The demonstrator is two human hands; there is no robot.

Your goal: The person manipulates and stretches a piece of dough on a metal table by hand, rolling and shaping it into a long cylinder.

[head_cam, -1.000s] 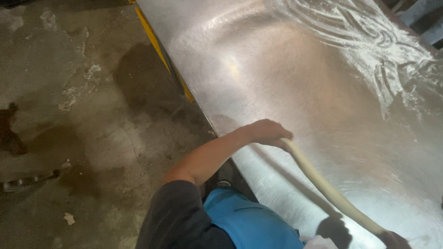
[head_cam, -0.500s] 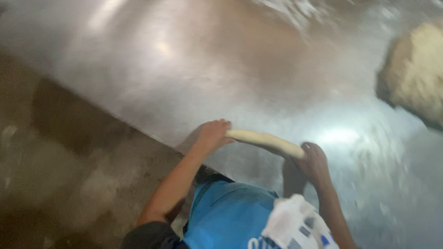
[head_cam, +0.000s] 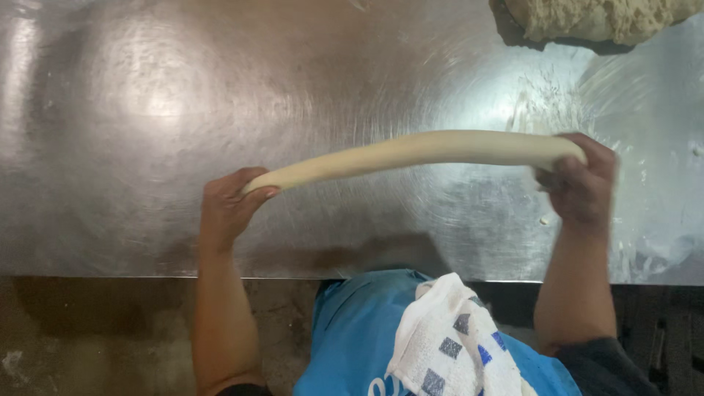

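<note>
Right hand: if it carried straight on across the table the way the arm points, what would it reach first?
The right hand, gripping one end of the dough rope, points up the steel table. Bare floured metal comes first, then probably the dough lump at the far edge, though height above the table is unclear.

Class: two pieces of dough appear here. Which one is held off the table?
The long smooth dough rope, gripped at its ends by the left hand and right hand. The rough dough lump lies untouched on the steel table.
</note>
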